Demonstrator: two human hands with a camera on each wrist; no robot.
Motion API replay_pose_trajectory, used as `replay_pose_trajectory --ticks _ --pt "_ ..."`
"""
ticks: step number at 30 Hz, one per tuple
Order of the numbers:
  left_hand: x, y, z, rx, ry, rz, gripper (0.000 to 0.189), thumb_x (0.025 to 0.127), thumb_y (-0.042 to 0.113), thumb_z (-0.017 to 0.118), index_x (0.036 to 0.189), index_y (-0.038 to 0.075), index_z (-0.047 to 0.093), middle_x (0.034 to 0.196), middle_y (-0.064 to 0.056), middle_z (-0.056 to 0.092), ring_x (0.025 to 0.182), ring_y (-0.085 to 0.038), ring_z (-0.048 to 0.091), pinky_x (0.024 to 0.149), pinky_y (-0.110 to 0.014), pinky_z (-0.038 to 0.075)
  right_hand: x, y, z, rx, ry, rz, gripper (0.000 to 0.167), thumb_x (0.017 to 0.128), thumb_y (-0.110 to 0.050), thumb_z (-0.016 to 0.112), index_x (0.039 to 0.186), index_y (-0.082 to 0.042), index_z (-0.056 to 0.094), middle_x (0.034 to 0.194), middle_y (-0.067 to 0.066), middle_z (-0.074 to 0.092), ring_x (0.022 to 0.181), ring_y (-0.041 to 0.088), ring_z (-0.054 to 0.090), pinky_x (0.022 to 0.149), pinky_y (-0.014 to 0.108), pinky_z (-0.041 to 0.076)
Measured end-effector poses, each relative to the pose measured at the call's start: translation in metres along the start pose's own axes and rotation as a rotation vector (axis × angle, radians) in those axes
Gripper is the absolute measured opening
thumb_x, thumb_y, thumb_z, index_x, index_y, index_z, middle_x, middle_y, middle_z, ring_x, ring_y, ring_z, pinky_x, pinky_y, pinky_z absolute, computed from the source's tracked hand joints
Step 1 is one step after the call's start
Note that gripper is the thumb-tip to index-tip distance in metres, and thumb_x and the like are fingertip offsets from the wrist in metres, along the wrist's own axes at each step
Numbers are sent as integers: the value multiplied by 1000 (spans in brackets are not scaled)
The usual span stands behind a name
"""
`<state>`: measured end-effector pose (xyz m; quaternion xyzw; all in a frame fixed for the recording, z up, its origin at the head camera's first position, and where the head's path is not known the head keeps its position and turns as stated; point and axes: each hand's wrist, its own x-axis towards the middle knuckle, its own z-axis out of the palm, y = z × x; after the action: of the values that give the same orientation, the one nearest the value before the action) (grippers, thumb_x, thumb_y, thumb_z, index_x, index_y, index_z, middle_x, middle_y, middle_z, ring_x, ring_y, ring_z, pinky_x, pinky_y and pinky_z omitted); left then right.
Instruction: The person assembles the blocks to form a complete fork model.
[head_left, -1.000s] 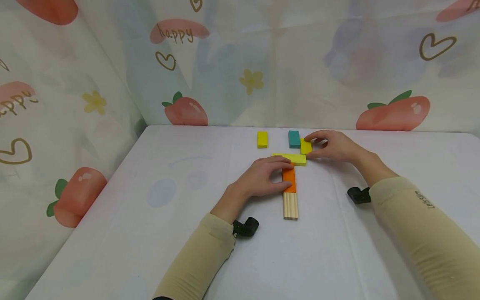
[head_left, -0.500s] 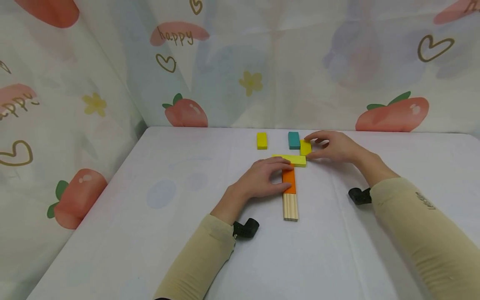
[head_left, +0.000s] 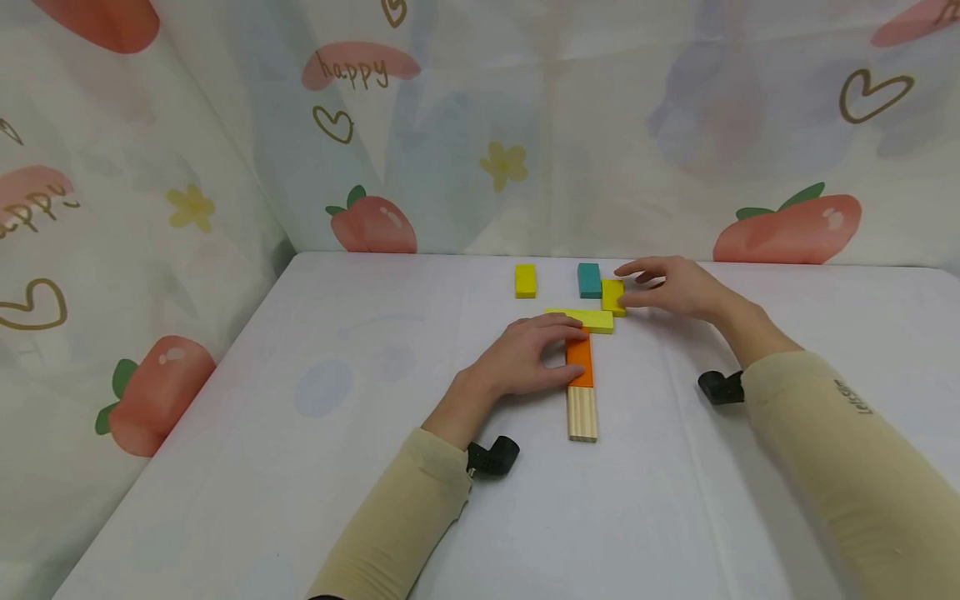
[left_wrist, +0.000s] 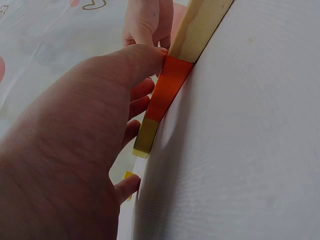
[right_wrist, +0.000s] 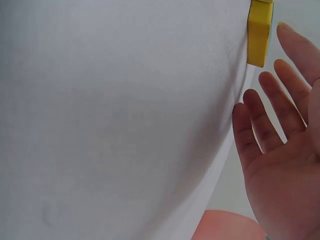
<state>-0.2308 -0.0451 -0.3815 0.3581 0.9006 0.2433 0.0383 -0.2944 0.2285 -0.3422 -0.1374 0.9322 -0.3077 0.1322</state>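
My left hand (head_left: 521, 358) rests at the orange block (head_left: 579, 357), its thumb and a fingertip over the block's top. In the left wrist view the thumb touches the orange block (left_wrist: 171, 85), and the other fingers lie loosely along the row. A natural wood block (head_left: 582, 414) adjoins its near end; a lime-yellow block (head_left: 597, 322) lies crosswise at its far end. Beyond that, a yellow block (head_left: 612, 297) stands beside a teal block (head_left: 588, 281). My right hand (head_left: 675, 287) is just right of the yellow block (right_wrist: 258, 35), fingers spread; the right wrist view shows a gap between them.
Another yellow block (head_left: 525, 281) stands by itself to the left of the teal one. The white-covered table (head_left: 637, 500) ends at a printed cloth wall (head_left: 585, 183) close behind the blocks. A second cloth wall (head_left: 90, 275) runs along the left side.
My right hand's fingers have loosened from the yellow block and drawn back slightly to the right. The left hand and the blocks have stayed in place.
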Motion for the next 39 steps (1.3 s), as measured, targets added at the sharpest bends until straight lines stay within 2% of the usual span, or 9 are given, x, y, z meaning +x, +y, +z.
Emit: replay_pose_trajectory --ticks 21,39 --pt "0 1 -1 8 4 7 45 96 36 64 139 21 63 145 6 53 139 -9 40 117 -33 27 4 3 4 -2 6 -9 52 96 -34 71 138 -6 60 135 26 53 119 44 48 102 60 42" --pt "0 0 0 8 8 12 45 96 35 65 139 20 63 146 6 53 138 -9 41 117 -33 26 5 -1 7 -13 12 -15 51 95 -34 72 137 -6 62 134 25 54 119 44 47 101 59 43"
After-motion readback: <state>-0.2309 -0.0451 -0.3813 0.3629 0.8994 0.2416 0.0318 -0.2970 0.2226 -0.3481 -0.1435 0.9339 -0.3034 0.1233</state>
